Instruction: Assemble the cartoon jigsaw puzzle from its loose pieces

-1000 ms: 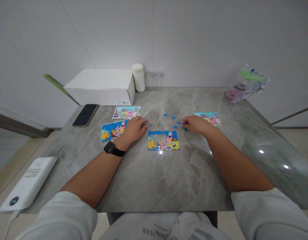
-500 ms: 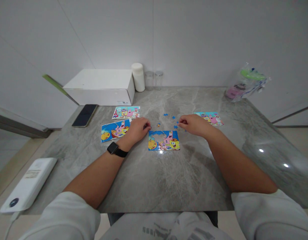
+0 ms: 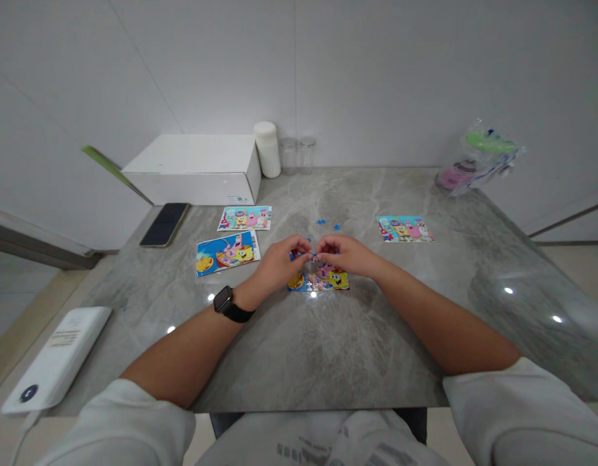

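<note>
A jigsaw puzzle with a cartoon picture lies flat in front of me, its upper part hidden behind my hands. My left hand, with a black watch on the wrist, is over the puzzle's upper left, thumb and fingers closed in a pinch. From the other side my right hand meets it, also pinching. A small bluish puzzle piece shows between the fingertips of both hands; its exact shape is too small to tell. Loose blue puzzle pieces lie just beyond the hands.
To the left are a blue picture card and a lighter one; another card lies right. A phone, white box, white bottle, glass jars, bagged pink item and white device surround the table.
Both hands have come together over the puzzle: the right moved left from the loose pieces, the left moved right off the blue card. Their fingertips now meet at a small piece.
</note>
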Available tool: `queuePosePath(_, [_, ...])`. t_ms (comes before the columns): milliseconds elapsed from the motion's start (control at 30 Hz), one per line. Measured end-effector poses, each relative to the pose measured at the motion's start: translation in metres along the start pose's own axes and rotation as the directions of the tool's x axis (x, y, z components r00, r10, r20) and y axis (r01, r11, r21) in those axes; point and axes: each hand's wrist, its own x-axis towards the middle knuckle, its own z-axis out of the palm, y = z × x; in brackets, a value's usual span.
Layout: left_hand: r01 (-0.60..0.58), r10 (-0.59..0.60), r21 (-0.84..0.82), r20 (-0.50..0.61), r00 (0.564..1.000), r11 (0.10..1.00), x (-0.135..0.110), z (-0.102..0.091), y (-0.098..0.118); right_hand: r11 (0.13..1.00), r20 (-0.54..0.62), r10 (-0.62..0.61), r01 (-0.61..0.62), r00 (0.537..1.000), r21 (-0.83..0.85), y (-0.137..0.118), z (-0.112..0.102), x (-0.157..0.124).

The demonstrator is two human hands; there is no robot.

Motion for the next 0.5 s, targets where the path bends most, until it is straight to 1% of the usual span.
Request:
queuePosePath(133, [-0.018,0.018,-0.006,0.009,1.000,1.000,-0.0009,0.0031,-0.0014,0.999,-0.020,0.021,-0.020,1.000,0.046,0.0032,0.0019,0.0021])
queuePosePath(233, [-0.024,0.024,-0.006,0.020,1.000,1.000,-0.0017,0.0058,-0.0020,0.999,-0.016,0.013,-0.013,1.000,0.030,0.0038,0.0034,0.0025])
queuePosePath(367, [-0.045,0.044,0.027,0.014,0.999,0.999,-0.0021,0.0074,-0.0047,0.996,-0.016,0.040,-0.041,0.999,-0.084,0.0031,0.0002,0.0020])
queuePosePath(500, [-0.113,0.113,0.164,0.011,0.994,0.980,-0.0021,0.0065,-0.0097,0.968,-0.068,0.074,-0.088,0.995,-0.236,0.0045,-0.0043,0.0020])
